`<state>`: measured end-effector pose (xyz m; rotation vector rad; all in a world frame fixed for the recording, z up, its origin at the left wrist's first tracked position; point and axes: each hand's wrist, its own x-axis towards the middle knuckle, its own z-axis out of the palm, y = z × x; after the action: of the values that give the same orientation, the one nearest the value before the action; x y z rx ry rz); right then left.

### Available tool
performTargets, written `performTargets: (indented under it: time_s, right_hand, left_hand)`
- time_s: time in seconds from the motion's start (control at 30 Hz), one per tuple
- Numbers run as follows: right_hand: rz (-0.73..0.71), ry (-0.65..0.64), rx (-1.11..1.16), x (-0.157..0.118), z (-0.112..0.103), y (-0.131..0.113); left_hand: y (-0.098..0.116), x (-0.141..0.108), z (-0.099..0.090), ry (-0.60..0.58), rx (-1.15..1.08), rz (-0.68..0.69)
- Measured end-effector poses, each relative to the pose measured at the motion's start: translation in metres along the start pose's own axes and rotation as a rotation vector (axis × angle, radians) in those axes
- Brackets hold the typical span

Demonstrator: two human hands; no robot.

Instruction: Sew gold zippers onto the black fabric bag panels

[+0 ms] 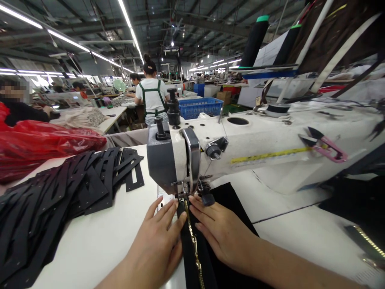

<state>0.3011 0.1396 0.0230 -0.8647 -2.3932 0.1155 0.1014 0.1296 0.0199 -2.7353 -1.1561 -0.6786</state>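
Note:
Black fabric [237,208] with a gold-toothed zipper [193,241] runs under the needle area of a white sewing machine [255,140]. Left of the zipper, my left hand [162,237] lies with fingers stretched forward, its tips at the fabric's edge and the machine bed. My right hand [225,228] rests flat on the cloth to the right of the teeth, fingertips close to the presser foot [183,196]. The gold zipper pull [195,249] is between my hands. Where the needle enters is too small to make out.
Black frame-shaped pieces [69,188] lie overlapped on the left, beside a red plastic bag [54,138]. Pink-handled snips [327,146] sit on the machine arm. Another zippered piece [368,241] is at right. A blue basket [201,107] and a co-worker [152,94] are beyond.

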Motion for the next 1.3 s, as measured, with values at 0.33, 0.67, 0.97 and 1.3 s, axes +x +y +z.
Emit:
performTargets:
  time_s: [0.33, 0.67, 0.97, 1.3]
  right_hand:
    - [-0.015, -0.050, 0.008, 0.001, -0.003, 0.000]
    - [-0.057, 0.000, 0.064, 0.009, -0.003, 0.012]
    - [0.024, -0.090, 0.148, -0.003, -0.014, -0.014]
    - [0.155, 0.040, 0.095, -0.022, -0.012, -0.035]
  left_hand:
    - [0.004, 0.002, -0.008, -0.026, -0.004, -0.009]
    - [0.000, 0.008, -0.007, -0.026, 0.046, -0.023]
    - [0.009, 0.006, -0.013, -0.067, 0.100, -0.036]
    - [0.018, -0.013, -0.014, -0.010, 0.089, 0.195]
